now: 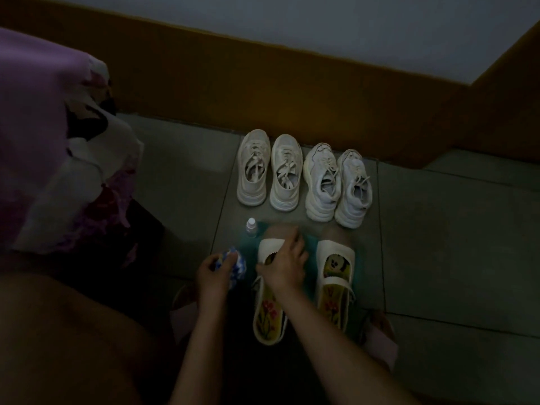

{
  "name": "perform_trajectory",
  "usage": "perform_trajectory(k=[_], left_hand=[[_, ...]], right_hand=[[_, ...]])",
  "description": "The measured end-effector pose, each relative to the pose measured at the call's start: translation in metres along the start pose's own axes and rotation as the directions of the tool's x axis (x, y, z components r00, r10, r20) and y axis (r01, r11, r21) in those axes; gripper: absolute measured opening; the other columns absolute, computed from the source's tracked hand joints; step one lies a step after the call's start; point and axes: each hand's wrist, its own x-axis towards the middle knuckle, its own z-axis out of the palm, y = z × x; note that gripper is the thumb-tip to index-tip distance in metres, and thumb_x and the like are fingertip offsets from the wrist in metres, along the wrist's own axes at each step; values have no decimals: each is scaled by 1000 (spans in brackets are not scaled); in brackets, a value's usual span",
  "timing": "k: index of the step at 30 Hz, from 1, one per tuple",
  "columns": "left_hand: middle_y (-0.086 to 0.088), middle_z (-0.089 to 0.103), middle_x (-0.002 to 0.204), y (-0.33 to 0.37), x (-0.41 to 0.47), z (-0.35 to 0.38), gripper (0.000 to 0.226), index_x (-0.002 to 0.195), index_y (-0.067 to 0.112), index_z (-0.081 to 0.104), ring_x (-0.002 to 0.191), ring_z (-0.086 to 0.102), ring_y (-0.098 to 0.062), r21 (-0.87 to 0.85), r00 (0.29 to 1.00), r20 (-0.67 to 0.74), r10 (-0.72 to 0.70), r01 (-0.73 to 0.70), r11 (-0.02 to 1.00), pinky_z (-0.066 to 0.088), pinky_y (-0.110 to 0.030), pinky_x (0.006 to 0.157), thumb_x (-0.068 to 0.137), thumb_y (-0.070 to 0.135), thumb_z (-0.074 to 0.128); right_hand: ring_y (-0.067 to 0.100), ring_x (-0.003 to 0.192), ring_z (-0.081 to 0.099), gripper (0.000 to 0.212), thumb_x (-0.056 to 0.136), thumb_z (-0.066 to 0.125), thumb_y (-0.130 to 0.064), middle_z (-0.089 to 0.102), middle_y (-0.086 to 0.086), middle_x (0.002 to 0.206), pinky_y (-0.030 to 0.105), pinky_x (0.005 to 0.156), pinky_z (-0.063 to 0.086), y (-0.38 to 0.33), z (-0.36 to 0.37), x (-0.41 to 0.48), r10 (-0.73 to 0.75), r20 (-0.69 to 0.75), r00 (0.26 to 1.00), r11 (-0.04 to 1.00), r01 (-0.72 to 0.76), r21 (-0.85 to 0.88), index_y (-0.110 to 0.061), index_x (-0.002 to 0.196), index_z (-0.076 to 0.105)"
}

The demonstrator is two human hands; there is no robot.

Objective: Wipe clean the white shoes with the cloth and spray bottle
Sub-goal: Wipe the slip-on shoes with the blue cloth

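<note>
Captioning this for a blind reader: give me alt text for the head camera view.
In a dim room, a person's left hand holds a blue-and-white cloth while the right hand holds one white strapped sandal of a pair on a teal mat. A small clear bottle stands beside them; two pairs of white lace-up sneakers sit in a row beyond.

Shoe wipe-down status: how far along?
Early; nothing looks finished. In hand: left hand holds the cloth, right hand holds the left sandal. The spray bottle stands untouched on the floor. Left: right sandal, cream sneakers, white sneakers by the wall.
</note>
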Motion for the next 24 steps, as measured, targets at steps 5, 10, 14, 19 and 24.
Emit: perform_trajectory(k=[5, 10, 14, 19, 24], left_hand=[[-3, 57, 68, 18, -18, 16, 19, 70, 16, 57, 64, 53, -16, 44, 992, 70, 107, -111, 993, 42, -26, 59, 86, 7, 61], [6, 63, 79, 27, -35, 45, 9, 94, 16, 66, 71, 57, 3, 282, 943, 187, 276, -321, 904, 41, -6, 59, 86, 19, 63], [7, 61, 81, 48, -29, 67, 10, 94, 17, 66, 75, 57, -6, 380, 856, 251, 453, -517, 767, 42, -15, 64, 85, 19, 64], [-7, 66, 99, 63, 6, 94, 19, 102, 13, 67, 96, 57, -20, 506, 665, 564, 490, -747, 432, 43, -29, 79, 84, 14, 62], [-6, 69, 105, 51, 24, 97, 20, 104, 17, 70, 103, 57, -24, 473, 555, 760, 339, -830, 296, 47, -43, 87, 87, 22, 60]], right_hand=[[28, 144, 12, 121, 71, 80, -30, -1, 8, 158, 38, 111, 28, 23, -17, -1, 2, 74, 997, 964, -22, 264, -20, 149, -12], [26, 144, 17, 116, 71, 77, -35, 11, 7, 158, 40, 112, 27, 37, -27, 2, -16, 118, 993, 962, -17, 271, -20, 150, -7], [25, 140, 29, 119, 67, 78, -45, 20, 5, 156, 42, 109, 36, 45, -28, 1, -34, 114, 993, 951, -3, 309, -27, 149, -7], [21, 136, 34, 119, 68, 81, -33, 25, 3, 154, 28, 99, 39, 53, -30, 3, -86, 118, 989, 919, 33, 392, -27, 149, -5], [19, 140, 28, 116, 67, 81, -37, 21, 2, 156, 31, 106, 36, 60, -30, 3, -91, 103, 991, 890, 35, 455, -27, 150, 0]])
